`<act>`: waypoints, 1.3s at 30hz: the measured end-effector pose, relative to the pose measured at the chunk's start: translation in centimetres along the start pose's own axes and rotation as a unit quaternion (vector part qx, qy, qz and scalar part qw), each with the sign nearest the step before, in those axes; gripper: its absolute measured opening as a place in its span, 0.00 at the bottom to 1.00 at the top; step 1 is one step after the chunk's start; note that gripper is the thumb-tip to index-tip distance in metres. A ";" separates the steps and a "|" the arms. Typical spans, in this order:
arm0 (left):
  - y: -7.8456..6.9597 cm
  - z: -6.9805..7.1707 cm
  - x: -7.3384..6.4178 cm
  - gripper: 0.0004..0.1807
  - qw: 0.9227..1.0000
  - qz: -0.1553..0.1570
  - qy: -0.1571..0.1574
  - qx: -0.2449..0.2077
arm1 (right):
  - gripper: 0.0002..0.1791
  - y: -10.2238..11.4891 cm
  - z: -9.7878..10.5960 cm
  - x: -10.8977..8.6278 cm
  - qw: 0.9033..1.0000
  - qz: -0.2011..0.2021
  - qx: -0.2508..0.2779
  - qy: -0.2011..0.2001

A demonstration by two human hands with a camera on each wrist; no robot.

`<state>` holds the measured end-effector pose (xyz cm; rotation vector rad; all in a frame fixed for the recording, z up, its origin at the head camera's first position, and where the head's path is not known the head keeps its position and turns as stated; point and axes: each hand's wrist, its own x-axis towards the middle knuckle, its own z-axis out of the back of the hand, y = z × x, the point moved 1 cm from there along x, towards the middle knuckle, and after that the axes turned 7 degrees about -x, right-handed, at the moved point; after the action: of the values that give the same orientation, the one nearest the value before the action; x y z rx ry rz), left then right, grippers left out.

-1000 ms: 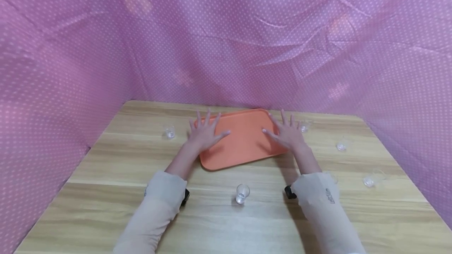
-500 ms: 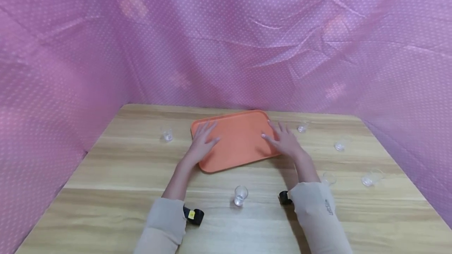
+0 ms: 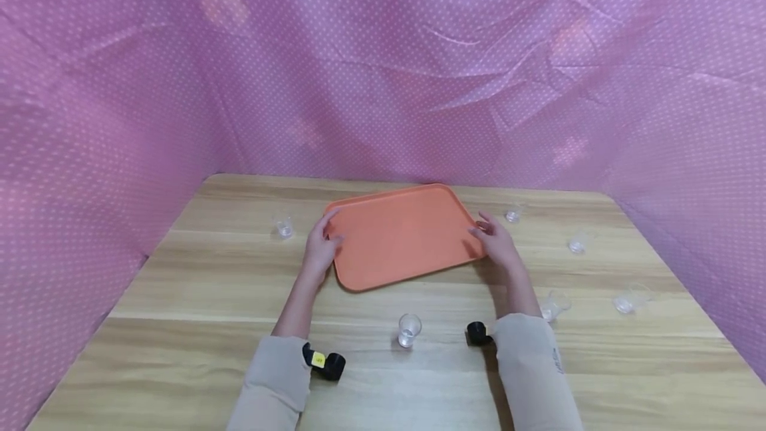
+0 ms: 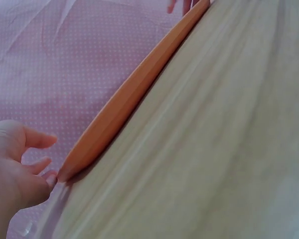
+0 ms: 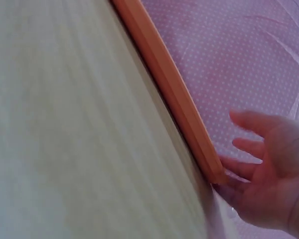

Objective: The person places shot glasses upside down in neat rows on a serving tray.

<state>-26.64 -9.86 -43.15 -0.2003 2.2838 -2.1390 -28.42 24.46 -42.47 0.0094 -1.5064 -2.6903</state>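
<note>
An orange rectangular tray (image 3: 407, 238) lies slightly turned on the wooden table. At its left edge is my left hand (image 3: 319, 248), index finger and thumb reaching over the rim. The left wrist view shows fingertips touching the tray's near corner (image 4: 82, 159), the hand loosely bent. My right hand (image 3: 499, 248) is at the right edge, thumb over the rim. In the right wrist view, its lower fingers meet the tray corner (image 5: 214, 172) while the thumb (image 5: 244, 119) stays apart from it. Neither hand is closed round the tray.
A small clear glass (image 3: 409, 330) stands in front of the tray, between my forearms. Another glass (image 3: 284, 228) is to the left. Several more, including one glass (image 3: 577, 243), are spread to the right. A pink dotted curtain (image 3: 383, 72) surrounds the table (image 3: 179, 324).
Both hands, first spread above the tray, have drawn apart and down to its left and right edges, with fingers less splayed. The tray stays in about the same place.
</note>
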 end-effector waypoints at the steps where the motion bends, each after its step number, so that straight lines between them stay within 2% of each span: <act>1: 0.1 0.1 0.0 0.35 1.000 0.003 -0.003 -0.012 | 0.31 -0.1 0.0 0.0 1.000 -0.005 0.016 -0.008; 3: 0.1 0.2 0.1 0.37 1.000 0.009 -0.006 -0.028 | 0.29 -0.4 0.0 0.1 0.999 -0.013 0.045 -0.017; 9: 0.2 0.4 0.5 0.37 0.997 0.031 -0.016 -0.063 | 0.26 -0.9 0.0 -0.4 0.996 -0.034 0.079 -0.035; 15: 0.3 0.7 0.7 0.35 0.994 0.039 -0.025 -0.103 | 0.25 -0.9 0.3 -1.0 0.995 -0.054 0.072 -0.031; 24: 0.6 1.1 0.7 0.35 0.990 0.058 -0.048 -0.118 | 0.25 -1.7 0.7 -1.3 0.998 -0.036 0.054 -0.017; 30: 0.9 1.3 0.5 0.33 0.990 0.076 -0.064 -0.103 | 0.25 -2.3 0.8 -1.3 0.998 -0.034 0.053 -0.012; 39: 0.8 1.3 0.5 0.32 0.992 0.101 -0.064 -0.044 | 0.24 -2.5 0.9 -1.4 0.998 -0.039 0.043 -0.020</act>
<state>-27.08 -11.13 -43.99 -0.0988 2.2213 -1.8756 -27.18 26.59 -44.17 0.0187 -1.6657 -2.6974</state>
